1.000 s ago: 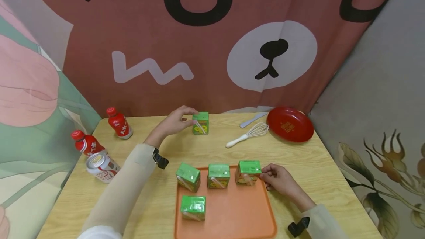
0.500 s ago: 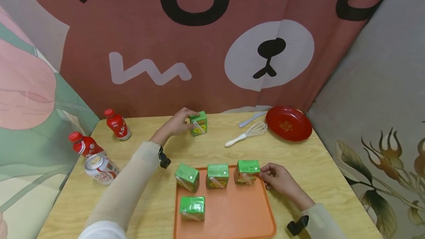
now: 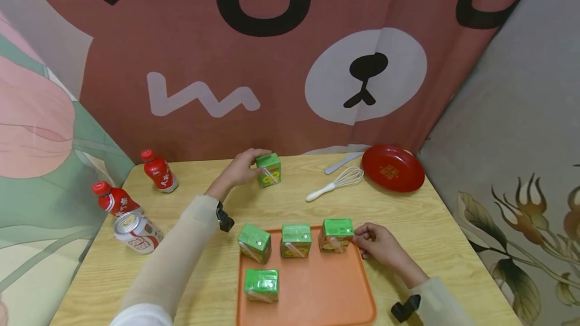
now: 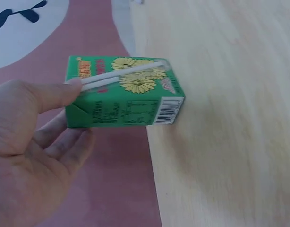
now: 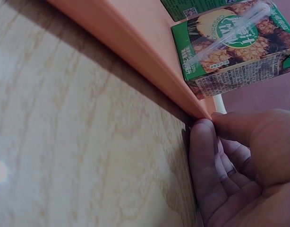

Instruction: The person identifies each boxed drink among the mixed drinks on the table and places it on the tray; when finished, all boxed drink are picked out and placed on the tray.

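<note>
My left hand holds a green drink carton at the back of the table. In the left wrist view its thumb lies over the front of the carton, by the straw, with the fingers behind. Yellow flowers are printed on this carton. At the right, my right hand pinches the rim of the orange tray between thumb and forefinger. Just beside those fingertips, a carton with pineapple pictures stands in the tray's far right corner.
Several more green cartons stand in the tray, among them a middle one and a front one. A whisk, a knife and a red plate lie at back right. Red bottles and a can stand left.
My left hand has closed around the carton at the back, which has turned slightly and shifted a little left. The right hand keeps its place at the tray's rim.
</note>
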A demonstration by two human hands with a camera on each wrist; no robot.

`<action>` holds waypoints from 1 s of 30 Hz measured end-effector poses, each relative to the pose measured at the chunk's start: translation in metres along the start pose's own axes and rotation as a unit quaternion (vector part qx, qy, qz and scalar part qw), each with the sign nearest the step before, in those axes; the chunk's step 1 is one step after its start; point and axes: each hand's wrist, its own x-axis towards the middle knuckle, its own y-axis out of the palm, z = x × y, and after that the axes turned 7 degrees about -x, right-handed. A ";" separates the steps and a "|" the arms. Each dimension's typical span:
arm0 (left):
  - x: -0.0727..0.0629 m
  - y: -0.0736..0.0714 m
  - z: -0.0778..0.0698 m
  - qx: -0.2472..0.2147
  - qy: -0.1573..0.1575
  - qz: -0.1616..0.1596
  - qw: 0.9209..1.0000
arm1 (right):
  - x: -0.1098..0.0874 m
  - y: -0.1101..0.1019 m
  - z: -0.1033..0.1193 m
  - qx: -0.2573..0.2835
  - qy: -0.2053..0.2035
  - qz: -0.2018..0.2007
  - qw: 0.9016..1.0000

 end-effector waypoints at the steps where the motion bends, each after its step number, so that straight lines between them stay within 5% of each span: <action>1: 0.000 -0.001 0.000 0.001 0.002 0.002 1.000 | 0.000 0.000 0.000 -0.001 -0.001 0.000 1.000; 10: 0.006 -0.006 -0.007 0.010 -0.018 0.037 0.999 | -0.001 0.000 0.001 -0.001 -0.003 -0.002 1.000; 30: 0.009 0.000 0.009 -0.035 0.006 0.019 0.999 | 0.003 0.000 -0.005 0.014 -0.012 0.008 1.000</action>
